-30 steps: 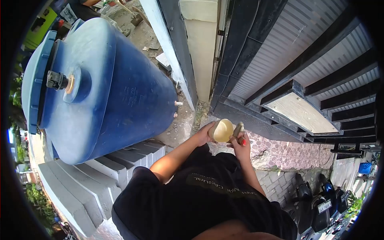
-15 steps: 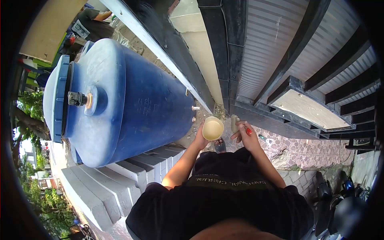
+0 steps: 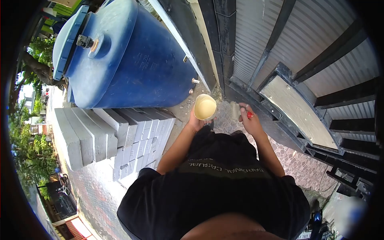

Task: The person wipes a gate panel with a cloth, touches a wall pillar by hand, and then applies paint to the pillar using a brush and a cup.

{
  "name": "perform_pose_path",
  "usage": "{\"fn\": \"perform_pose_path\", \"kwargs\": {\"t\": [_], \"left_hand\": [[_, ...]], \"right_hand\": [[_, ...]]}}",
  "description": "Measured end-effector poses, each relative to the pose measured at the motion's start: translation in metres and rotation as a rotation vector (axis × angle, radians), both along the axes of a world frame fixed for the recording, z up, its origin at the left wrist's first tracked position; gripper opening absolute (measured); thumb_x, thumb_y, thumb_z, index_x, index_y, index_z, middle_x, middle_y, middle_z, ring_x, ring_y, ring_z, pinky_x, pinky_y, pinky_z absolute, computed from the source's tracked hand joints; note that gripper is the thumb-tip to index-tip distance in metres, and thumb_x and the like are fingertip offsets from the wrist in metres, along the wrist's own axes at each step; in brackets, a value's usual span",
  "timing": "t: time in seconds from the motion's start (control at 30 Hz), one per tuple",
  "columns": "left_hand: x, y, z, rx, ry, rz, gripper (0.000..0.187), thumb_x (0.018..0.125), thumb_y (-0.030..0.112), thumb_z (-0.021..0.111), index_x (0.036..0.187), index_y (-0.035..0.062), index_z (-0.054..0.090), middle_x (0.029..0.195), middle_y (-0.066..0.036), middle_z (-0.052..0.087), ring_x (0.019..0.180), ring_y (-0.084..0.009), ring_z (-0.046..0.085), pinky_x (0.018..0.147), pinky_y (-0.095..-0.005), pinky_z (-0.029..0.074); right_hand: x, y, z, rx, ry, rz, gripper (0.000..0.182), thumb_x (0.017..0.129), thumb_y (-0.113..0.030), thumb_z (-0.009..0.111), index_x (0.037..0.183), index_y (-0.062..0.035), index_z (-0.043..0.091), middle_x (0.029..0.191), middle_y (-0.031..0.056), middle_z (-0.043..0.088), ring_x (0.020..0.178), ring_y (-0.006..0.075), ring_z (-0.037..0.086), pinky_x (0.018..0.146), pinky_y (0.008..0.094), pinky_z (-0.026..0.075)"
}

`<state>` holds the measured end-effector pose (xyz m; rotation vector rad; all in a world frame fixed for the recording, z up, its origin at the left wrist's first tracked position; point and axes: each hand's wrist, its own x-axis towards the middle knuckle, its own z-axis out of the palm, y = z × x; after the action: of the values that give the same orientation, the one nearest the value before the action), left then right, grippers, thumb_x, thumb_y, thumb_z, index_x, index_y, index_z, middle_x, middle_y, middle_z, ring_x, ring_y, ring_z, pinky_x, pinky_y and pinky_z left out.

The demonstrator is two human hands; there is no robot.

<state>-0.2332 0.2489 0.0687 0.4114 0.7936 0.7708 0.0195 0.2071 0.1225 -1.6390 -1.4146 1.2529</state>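
My left hand (image 3: pixel 196 121) is closed around a small cream-coloured tub (image 3: pixel 205 107), holding it in front of my body. Its open top faces me, and the inside is pale yellow-cream. My right hand (image 3: pixel 251 122) grips a red-handled paint tool (image 3: pixel 250 115), the handle partly hidden by my fingers. A pale, blocky head (image 3: pixel 235 111) lies across the tool's end towards the tub; whether it is a brush or a roller I cannot make out. Tool and tub are apart, with ground showing between them.
A big blue water tank (image 3: pixel 152 68) lies to the left, beside stacked grey blocks (image 3: pixel 136 138). On the right stands a corrugated metal gate (image 3: pixel 256 44) with black bars and a cream panel (image 3: pixel 298 110). Stone-patterned paving (image 3: pixel 296 164) runs below it. A motorbike (image 3: pixel 317 218) stands lower right.
The view has tilted and turned, so tank, blocks and gate sit higher or rotated. Both hands appear slightly higher in view, still holding the tub and the paint tool.
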Motion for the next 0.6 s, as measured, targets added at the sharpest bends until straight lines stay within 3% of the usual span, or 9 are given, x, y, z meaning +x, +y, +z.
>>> {"fn": "perform_pose_path", "kwargs": {"t": [0.13,0.2,0.27,0.33,0.4,0.47,0.6], "left_hand": [[0.009,-0.024,-0.003,-0.040,-0.007,0.102,0.059,0.088,0.058,0.027,0.117,0.0133,0.053,0.102,-0.011,0.064,0.076,-0.0318,0.064,0.056,-0.0322,0.048],[0.015,-0.033,-0.001,-0.027,-0.043,0.120,0.059,0.088,0.057,0.028,0.115,0.0116,0.054,0.101,-0.013,0.064,0.075,-0.0320,0.064,0.057,-0.0321,0.049],[0.020,-0.040,0.000,-0.063,-0.059,0.189,0.067,0.087,0.060,0.030,0.116,0.0048,0.053,0.102,-0.016,0.063,0.078,-0.0329,0.064,0.054,-0.0302,0.048],[0.018,-0.044,-0.001,-0.049,-0.079,0.177,0.066,0.087,0.060,0.031,0.115,0.0046,0.053,0.103,-0.016,0.062,0.078,-0.0323,0.064,0.054,-0.0300,0.048],[0.017,-0.044,0.003,-0.031,-0.100,0.154,0.066,0.087,0.060,0.031,0.115,0.0043,0.054,0.103,-0.016,0.062,0.078,-0.0316,0.064,0.054,-0.0297,0.048],[0.019,-0.041,0.008,-0.053,-0.069,0.157,0.058,0.088,0.056,0.029,0.112,0.0112,0.055,0.100,-0.014,0.064,0.073,-0.0315,0.064,0.054,-0.0305,0.046],[0.022,-0.034,0.013,-0.081,-0.076,0.154,0.058,0.088,0.057,0.029,0.113,0.0117,0.055,0.100,-0.013,0.064,0.073,-0.0313,0.064,0.054,-0.0305,0.046]], "right_hand": [[0.014,-0.012,-0.015,0.058,0.008,0.038,0.039,0.096,-0.037,0.039,0.121,-0.0099,0.049,0.064,0.0058,0.057,0.060,0.0146,0.054,0.061,0.0296,0.044],[0.018,-0.016,-0.013,0.066,0.094,0.035,0.031,0.094,-0.032,0.043,0.112,-0.0083,0.051,0.064,0.0094,0.059,0.064,0.0231,0.062,0.062,0.0339,0.047],[0.021,-0.021,-0.013,0.056,0.098,0.043,0.028,0.094,-0.031,0.044,0.108,-0.0078,0.050,0.064,0.0094,0.060,0.064,0.0233,0.062,0.062,0.0340,0.047],[0.024,-0.026,-0.015,0.050,0.102,0.042,0.026,0.094,-0.031,0.044,0.104,-0.0074,0.050,0.065,0.0093,0.060,0.063,0.0235,0.062,0.061,0.0341,0.046],[0.026,-0.031,-0.020,0.086,0.140,0.012,0.025,0.095,-0.032,0.044,0.100,-0.0073,0.048,0.064,0.0080,0.059,0.060,0.0202,0.059,0.059,0.0326,0.046],[0.027,-0.034,-0.026,0.075,0.160,-0.014,0.026,0.095,-0.032,0.044,0.101,-0.0073,0.049,0.064,0.0074,0.059,0.059,0.0180,0.058,0.059,0.0314,0.045],[0.027,-0.041,-0.028,0.084,0.237,-0.113,0.026,0.095,-0.032,0.044,0.101,-0.0069,0.050,0.064,0.0056,0.059,0.058,0.0124,0.054,0.056,0.0278,0.044]]}}
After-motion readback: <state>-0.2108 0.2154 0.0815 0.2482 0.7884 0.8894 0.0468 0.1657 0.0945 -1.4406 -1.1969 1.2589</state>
